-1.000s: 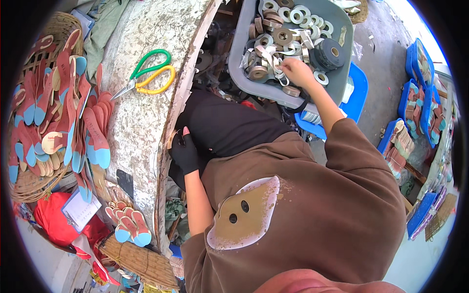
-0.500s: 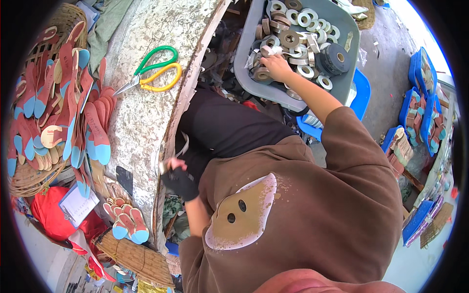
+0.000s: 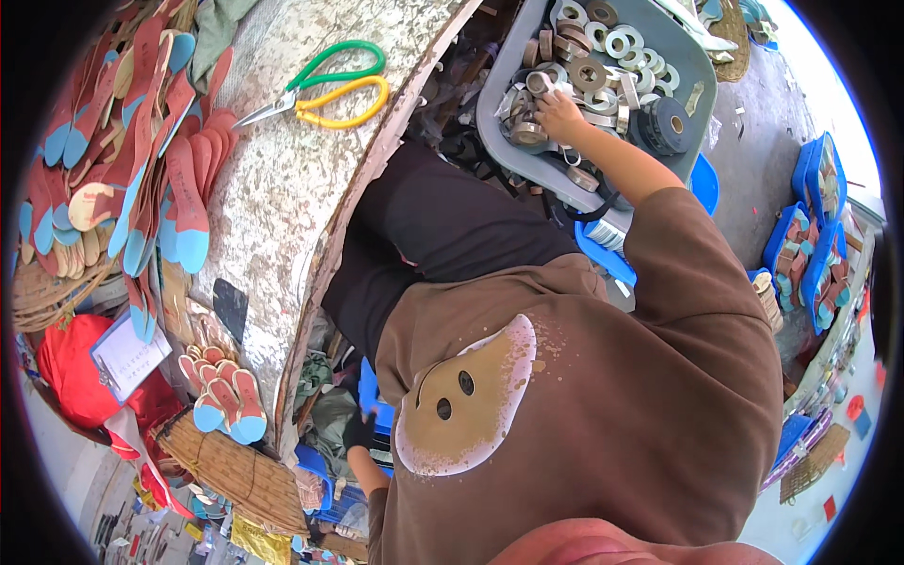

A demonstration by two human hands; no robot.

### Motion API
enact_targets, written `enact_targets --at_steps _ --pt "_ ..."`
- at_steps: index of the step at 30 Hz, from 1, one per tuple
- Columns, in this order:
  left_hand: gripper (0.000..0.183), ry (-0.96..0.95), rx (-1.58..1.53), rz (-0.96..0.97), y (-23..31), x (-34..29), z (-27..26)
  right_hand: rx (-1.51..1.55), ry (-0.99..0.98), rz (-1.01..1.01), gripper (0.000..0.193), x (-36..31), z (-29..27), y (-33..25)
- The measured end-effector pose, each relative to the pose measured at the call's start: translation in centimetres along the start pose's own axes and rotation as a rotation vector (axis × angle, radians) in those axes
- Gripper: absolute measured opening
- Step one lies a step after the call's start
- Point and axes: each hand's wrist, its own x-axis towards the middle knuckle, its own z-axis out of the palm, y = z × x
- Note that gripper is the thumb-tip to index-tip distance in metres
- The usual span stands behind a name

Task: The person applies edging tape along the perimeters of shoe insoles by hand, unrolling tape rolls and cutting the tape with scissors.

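Observation:
My right hand (image 3: pixel 561 121) is inside a grey plastic bin (image 3: pixel 699 151) among many rolls of tape, white, tan and brown. Its fingers are closed at the edge of a pale roll of tape (image 3: pixel 540 83); other rolls press close around them. A large black roll (image 3: pixel 667 126) lies to the right of that hand. Low beside my body, past the table's near edge, hangs my left hand (image 3: pixel 359 431) in a dark fingerless glove. Blue plastic containers and grey-green cloth (image 3: pixel 330 419) are near it. Shadow and blur hide how its fingers are set.
On the worn white table (image 3: pixel 282 198) lie scissors (image 3: pixel 311 94) with green and yellow handles. Red-and-blue insoles (image 3: pixel 188 188) are heaped at the left, with a smaller bunch (image 3: pixel 229 400) at the corner. A clipboard (image 3: pixel 130 353) rests on red cloth. Blue baskets (image 3: pixel 789 247) stand on the right.
My left hand has dropped from the table edge down beside my body, and the pale strip near it is out of sight. My right hand stays in the bin. The whole view has shifted.

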Motion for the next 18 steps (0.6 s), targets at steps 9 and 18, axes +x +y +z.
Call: enact_targets --at_steps 9,18 --pt "0.03 0.794 -0.402 0.41 17.7 -7.7 -17.3 0.308 0.236 0.041 0.035 -5.4 -7.0 1.7" --pt "0.029 0.827 -0.343 1.306 35.7 -8.1 -23.5 1.898 0.4 0.668 0.043 -10.5 -11.0 2.2"
